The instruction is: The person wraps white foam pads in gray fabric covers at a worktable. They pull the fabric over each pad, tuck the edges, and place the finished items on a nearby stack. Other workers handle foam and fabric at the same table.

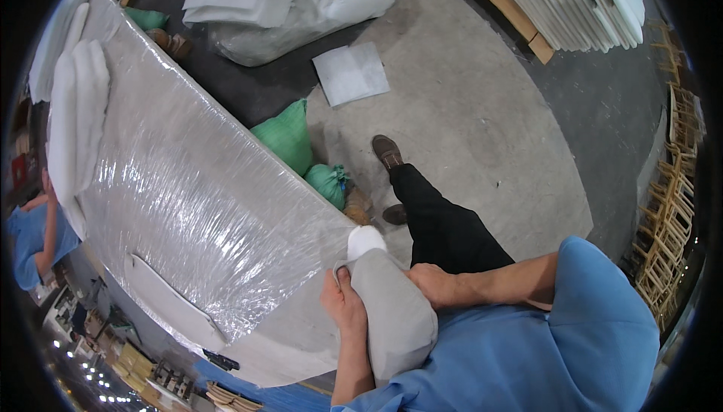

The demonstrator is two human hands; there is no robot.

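Observation:
A grey fabric cushion cover point(395, 321) lies against my body at the table's near corner. White padding point(367, 242) pokes out of its far end. My left hand point(345, 303) is closed on the cover's left edge near the opening, thumb on top. On the opposite side, my right hand point(433, 285) is a fist gripping the cover, its fingertips partly hidden. Beneath the cover's far end is the table point(203, 186), wrapped in shiny see-through film. Another flat grey cover point(173, 303) rests farther left on the film.
White padding pieces point(79, 111) lie at the table's far left, beside a co-worker in blue point(41, 239). Green sacks point(286, 137) stand by the table edge. A white sheet point(352, 73) and bagged padding point(301, 5) are on the floor. Chair frames point(666, 216) line the right.

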